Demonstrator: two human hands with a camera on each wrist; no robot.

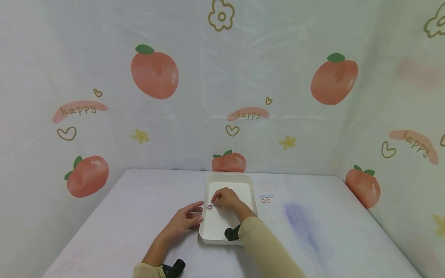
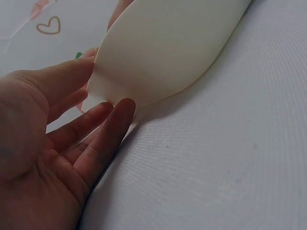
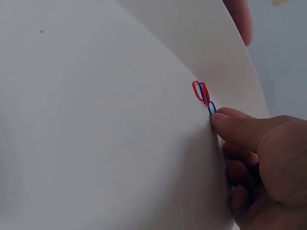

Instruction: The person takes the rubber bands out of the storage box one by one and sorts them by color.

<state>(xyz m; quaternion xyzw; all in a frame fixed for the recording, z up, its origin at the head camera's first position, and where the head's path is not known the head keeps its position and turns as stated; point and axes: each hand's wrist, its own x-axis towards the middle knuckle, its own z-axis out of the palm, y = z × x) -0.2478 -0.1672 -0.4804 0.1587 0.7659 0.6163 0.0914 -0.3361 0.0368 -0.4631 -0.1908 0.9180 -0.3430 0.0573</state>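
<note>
A white tray (image 1: 217, 227) lies on the table, and my right hand (image 1: 227, 198) reaches in over its left side. In the right wrist view, thumb and index finger pinch a thin blue ring (image 3: 211, 106) low by the tray wall. Just beyond its end, red rings (image 3: 196, 91) and another blue loop lie close together, overlapping in this view. From outside, my left hand (image 1: 182, 221) touches the tray's left wall with its fingers (image 2: 122, 112) extended. My right hand's other fingers are curled in, partly in shadow.
To the right of the tray, several small rings (image 1: 266, 196), blue and orange-red, lie in two rows on the white table (image 1: 167, 185). A blue-purple smear (image 1: 302, 224) marks the cloth farther right. A patterned curtain (image 1: 194, 135) hangs behind the table and at its sides.
</note>
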